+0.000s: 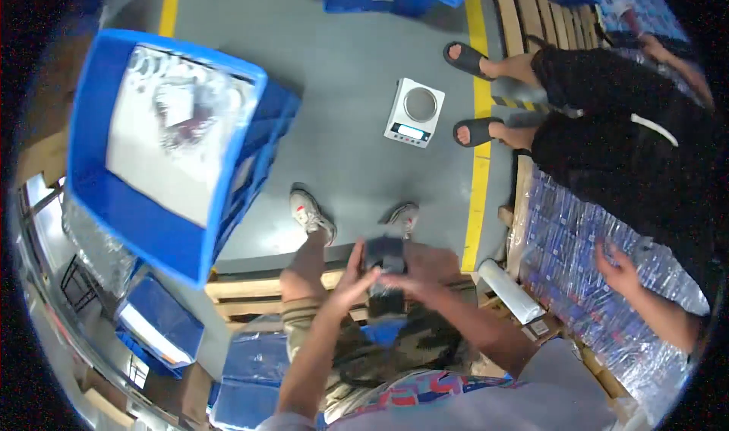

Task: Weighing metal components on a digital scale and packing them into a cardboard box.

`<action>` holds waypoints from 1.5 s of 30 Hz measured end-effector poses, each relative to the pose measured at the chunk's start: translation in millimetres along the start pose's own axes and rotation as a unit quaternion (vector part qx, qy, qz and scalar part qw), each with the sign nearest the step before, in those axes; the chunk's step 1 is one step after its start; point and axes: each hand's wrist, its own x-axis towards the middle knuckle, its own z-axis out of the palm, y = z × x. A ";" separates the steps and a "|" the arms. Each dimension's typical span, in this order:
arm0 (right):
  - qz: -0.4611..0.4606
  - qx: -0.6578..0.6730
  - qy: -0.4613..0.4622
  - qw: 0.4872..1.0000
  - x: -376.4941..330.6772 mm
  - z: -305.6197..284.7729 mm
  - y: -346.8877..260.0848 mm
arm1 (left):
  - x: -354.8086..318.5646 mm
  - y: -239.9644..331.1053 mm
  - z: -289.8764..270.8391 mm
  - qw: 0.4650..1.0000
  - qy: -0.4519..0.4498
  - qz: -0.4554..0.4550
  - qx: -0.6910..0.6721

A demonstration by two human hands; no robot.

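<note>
In front of my lap, both hands are at a dark, boxy object point(385, 254) with a blurred grey top edge. My left hand point(354, 279) grips its left side, thumb toward the middle. My right hand point(419, 274) is closed at its right side and lower edge, smeared by motion. Below the thumbs shows another dark piece point(386, 302); I cannot tell whether it belongs to the same object. Beneath that, a blue patch point(382, 333) lies between my thighs. The object's exact kind is too blurred to make out.
A white digital scale point(414, 113) with a round pan rests on the grey floor ahead. At left stands a blue crate point(173, 45) with a white sheet and clear-wrapped items inside. Another person in black point(607, 119) stands at right, beside film-wrapped stacks point(566, 226) and a plastic roll point(510, 291).
</note>
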 end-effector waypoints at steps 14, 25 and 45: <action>-0.098 0.124 -0.228 0.961 -162.7 147.2 -203.7 | -248.0 153.7 -24.0 0.936 0.205 0.065 -0.278; 0.093 0.212 -0.535 0.812 -173.1 208.9 -249.8 | -361.8 191.7 -19.7 0.818 0.205 0.222 -0.490; -0.228 -0.242 -0.260 0.907 -150.0 535.1 -363.2 | -461.4 182.3 -314.2 0.833 0.325 0.309 -0.324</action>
